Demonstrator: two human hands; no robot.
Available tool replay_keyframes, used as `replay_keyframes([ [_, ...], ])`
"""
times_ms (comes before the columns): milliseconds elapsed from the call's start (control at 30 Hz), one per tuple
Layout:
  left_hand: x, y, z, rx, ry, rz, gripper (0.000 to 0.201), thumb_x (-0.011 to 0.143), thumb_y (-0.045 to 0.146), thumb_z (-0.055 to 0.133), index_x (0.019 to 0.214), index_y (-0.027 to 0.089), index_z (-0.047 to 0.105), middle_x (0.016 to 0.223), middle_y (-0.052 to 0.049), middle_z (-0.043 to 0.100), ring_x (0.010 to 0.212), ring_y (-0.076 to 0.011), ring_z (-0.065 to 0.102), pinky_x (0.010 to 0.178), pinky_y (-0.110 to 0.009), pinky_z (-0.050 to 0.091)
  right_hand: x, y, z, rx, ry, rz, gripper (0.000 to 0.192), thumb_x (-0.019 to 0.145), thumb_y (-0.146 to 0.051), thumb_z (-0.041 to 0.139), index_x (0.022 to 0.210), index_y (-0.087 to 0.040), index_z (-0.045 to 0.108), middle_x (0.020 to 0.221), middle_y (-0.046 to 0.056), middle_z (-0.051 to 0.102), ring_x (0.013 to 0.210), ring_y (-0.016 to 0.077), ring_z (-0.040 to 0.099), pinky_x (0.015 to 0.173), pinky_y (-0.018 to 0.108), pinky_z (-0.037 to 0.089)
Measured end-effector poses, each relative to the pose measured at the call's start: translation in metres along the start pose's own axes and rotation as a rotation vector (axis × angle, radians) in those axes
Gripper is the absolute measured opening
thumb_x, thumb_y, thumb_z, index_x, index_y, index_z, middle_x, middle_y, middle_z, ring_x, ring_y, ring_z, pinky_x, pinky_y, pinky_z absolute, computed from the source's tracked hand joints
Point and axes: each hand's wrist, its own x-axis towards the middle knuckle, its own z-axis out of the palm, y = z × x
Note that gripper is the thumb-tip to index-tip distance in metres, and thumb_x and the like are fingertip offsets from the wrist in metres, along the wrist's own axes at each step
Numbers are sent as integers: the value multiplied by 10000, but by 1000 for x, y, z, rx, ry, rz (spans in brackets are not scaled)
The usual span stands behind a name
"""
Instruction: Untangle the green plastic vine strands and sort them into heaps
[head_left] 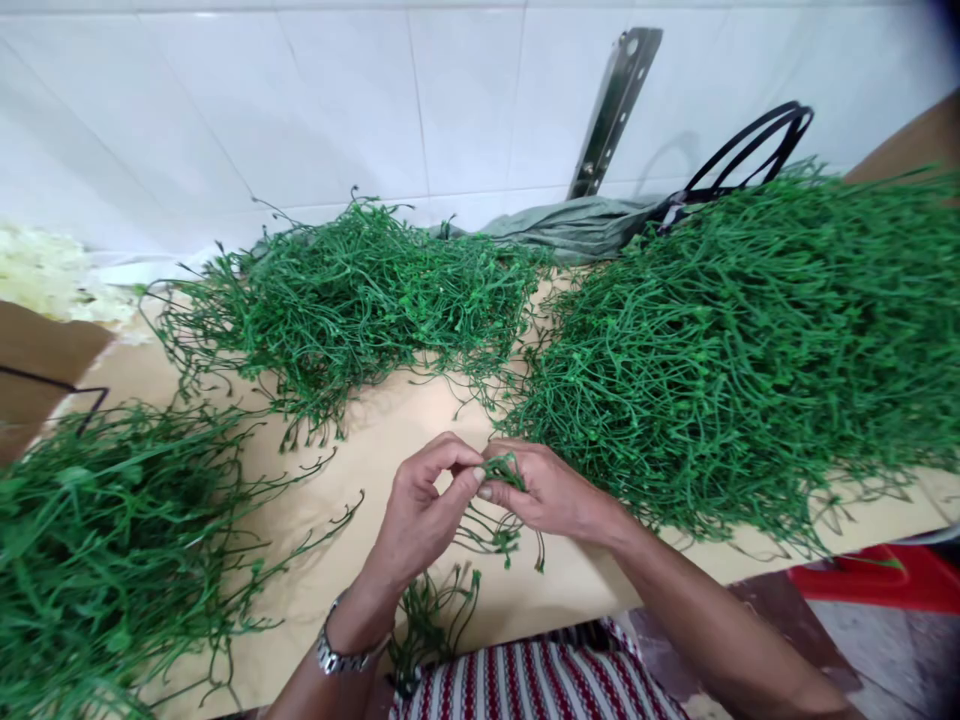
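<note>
Both hands meet over the middle of the tan table. My left hand (424, 505), with a metal watch (337, 645) on its wrist, pinches thumb and forefinger on a green plastic flower stem (504, 466). Curled round the same piece is my right hand (544, 490), its fingertips touching the left ones. Several thin stems with small buds (502, 540) show just below the right hand, lying over the table. A small bunch of green stems (427, 625) rests by the near edge, beside my left forearm.
Large heaps of green stems lie at the right (750, 350), back left (360, 300) and near left (112, 540). Behind stand a metal bracket (615, 115), black handles (757, 150) and grey cloth (585, 228). White flowers (52, 270) sit far left; a red stool (877, 580) is below right.
</note>
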Motion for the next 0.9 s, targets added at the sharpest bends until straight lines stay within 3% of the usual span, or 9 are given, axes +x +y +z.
replay_keyframes([
  [167, -2, 0, 0, 33, 4, -66, 115, 767, 163, 510, 674, 135, 571, 630, -5, 523, 612, -110, 468, 594, -231, 373, 2, 2, -4, 38, 18, -101, 210, 854, -334, 483, 935, -147, 536, 909, 74, 589, 866, 176, 533, 808, 330, 397],
  [367, -5, -1, -2, 157, 19, -2, 107, 788, 175, 476, 725, 149, 559, 693, -18, 554, 673, -125, 507, 636, -234, 389, -2, 5, -3, 105, 164, -115, 200, 861, -272, 471, 988, -143, 557, 943, 89, 602, 893, 174, 545, 795, 321, 424],
  [533, -8, -2, -2, 294, -42, -51, 137, 812, 182, 431, 723, 153, 531, 597, 26, 463, 551, -88, 403, 537, -209, 328, -5, 3, -4, -12, 230, -136, 136, 851, -220, 484, 929, -153, 573, 872, 74, 611, 833, 171, 540, 764, 329, 421],
  [733, -10, 2, -2, 226, -106, -113, 143, 797, 151, 389, 764, 147, 528, 588, 37, 424, 529, -84, 359, 511, -202, 309, -6, 2, -3, -1, 159, -113, 158, 857, -261, 484, 907, -142, 574, 827, 71, 594, 781, 159, 534, 711, 297, 427],
  [900, -12, 1, -2, 212, -101, -92, 181, 814, 200, 426, 692, 135, 543, 564, 33, 418, 536, -86, 371, 516, -203, 309, -8, 1, -7, 86, 31, -92, 315, 833, -399, 510, 956, -116, 574, 848, 81, 592, 779, 166, 539, 693, 295, 435],
])
